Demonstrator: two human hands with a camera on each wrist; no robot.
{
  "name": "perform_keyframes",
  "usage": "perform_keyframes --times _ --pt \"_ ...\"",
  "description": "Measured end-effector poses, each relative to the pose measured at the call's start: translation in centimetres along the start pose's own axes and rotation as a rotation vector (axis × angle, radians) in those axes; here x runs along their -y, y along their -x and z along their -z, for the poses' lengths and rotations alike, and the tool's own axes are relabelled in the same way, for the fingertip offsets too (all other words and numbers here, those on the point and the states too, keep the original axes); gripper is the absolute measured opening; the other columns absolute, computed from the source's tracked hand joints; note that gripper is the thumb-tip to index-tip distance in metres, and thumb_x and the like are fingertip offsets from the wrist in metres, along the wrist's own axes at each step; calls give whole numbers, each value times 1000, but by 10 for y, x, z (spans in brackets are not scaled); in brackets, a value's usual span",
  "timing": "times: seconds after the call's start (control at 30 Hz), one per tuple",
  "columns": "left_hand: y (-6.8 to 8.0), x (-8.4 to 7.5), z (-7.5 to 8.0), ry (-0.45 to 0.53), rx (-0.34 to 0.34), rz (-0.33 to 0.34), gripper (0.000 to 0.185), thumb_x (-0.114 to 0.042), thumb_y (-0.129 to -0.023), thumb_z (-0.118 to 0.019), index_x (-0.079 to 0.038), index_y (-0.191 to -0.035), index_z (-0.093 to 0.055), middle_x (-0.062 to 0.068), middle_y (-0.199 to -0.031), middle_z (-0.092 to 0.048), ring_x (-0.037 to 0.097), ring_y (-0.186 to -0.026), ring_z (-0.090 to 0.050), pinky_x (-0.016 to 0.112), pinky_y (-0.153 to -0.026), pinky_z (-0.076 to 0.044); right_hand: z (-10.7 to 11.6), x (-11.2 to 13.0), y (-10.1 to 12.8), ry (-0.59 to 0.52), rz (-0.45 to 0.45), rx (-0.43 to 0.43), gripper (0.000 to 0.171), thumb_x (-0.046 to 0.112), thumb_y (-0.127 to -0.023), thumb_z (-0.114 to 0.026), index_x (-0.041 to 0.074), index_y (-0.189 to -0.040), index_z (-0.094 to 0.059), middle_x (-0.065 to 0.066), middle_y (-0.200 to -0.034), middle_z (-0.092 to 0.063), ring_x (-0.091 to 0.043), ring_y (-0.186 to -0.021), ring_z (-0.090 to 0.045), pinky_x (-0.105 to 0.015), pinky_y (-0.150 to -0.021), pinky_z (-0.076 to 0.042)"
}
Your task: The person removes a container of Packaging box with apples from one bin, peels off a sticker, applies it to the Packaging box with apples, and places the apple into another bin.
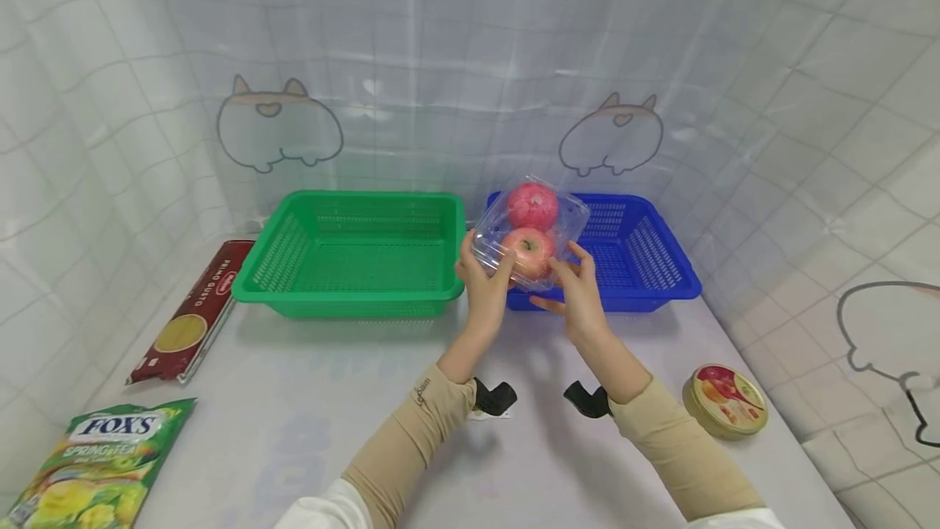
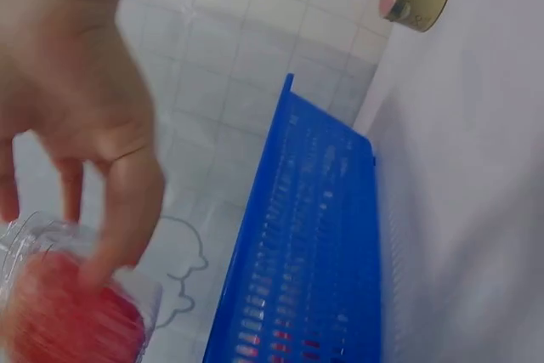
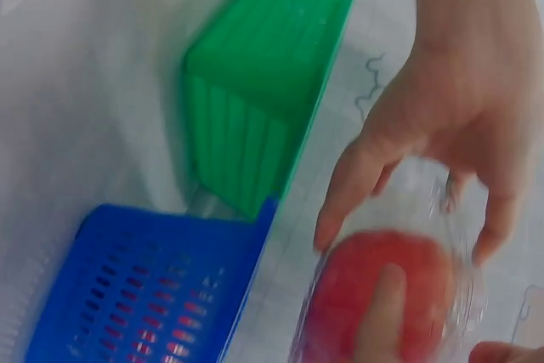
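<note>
A clear plastic box of apples (image 1: 530, 235) is held tilted over the blue basket (image 1: 646, 260), overlapping its left part in the head view. Two red apples show through the plastic. My left hand (image 1: 485, 284) grips the box's left side, thumb on the near face. On its near right side my right hand (image 1: 580, 292) holds it too, fingers spread around the corner. In the right wrist view the right hand (image 3: 467, 116) curves over one end of the box, and a fingertip lies across the red fruit.
Left of the blue basket stands a green basket (image 1: 352, 304). A dark red pasta pack (image 1: 194, 313) and a green Fox's candy bag (image 1: 106, 464) lie at the left. A round gold tin (image 1: 727, 400) sits at the right. Tiled-pattern curtains enclose the table.
</note>
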State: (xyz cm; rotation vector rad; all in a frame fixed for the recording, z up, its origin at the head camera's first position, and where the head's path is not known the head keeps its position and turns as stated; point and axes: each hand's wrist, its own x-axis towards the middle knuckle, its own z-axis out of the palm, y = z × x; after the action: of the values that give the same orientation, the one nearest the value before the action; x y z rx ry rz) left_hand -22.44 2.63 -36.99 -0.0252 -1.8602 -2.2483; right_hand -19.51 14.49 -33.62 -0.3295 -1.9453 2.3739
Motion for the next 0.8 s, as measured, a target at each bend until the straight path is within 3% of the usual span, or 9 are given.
perform_keyframes --times 0.13,0.33,0.5,0.67,0.8 --pt "-4 -3 7 8 5 58 69 -25 -85 -63 -24 -142 -24 16 -131 -19 23 -85 -55 36 -67 -55 11 2 -4 84 14 -39 59 24 -96 -44 19 -145 -11 -12 -138 -18 -27 -123 -27 -45 -97 -39" --pt "-11 -6 27 21 83 117 68 -23 -87 -58 -29 -144 -23 14 -131 -22 29 -92 -56 41 -69 -54 30 10 -14 171 42 -89 61 31 -97 -40 26 -147 -5 -8 -147 -3 -29 -134 -18 -44 -105 -28" --pt "-16 -10 47 -31 146 119 66 -28 -89 -53 -31 -146 -20 18 -137 -25 28 -98 -53 39 -69 -54 39 15 -20 165 8 11 61 37 -98 -36 32 -148 -1 -4 -153 2 -27 -140 -8 -48 -108 -24" --pt "-21 -16 63 -79 168 157 65 -33 -89 -52 -34 -145 -19 14 -130 -41 22 -91 -54 36 -68 -53 42 15 -22 137 -45 162 61 39 -98 -35 32 -149 -2 -4 -155 1 -33 -139 -10 -53 -104 -28" --pt "-25 -20 73 -131 160 207 66 -33 -89 -52 -27 -145 -18 11 -127 -48 25 -95 -56 36 -70 -52 40 11 -20 119 -63 258 61 32 -98 -37 27 -149 -4 -8 -154 -3 -37 -137 -16 -57 -100 -32"
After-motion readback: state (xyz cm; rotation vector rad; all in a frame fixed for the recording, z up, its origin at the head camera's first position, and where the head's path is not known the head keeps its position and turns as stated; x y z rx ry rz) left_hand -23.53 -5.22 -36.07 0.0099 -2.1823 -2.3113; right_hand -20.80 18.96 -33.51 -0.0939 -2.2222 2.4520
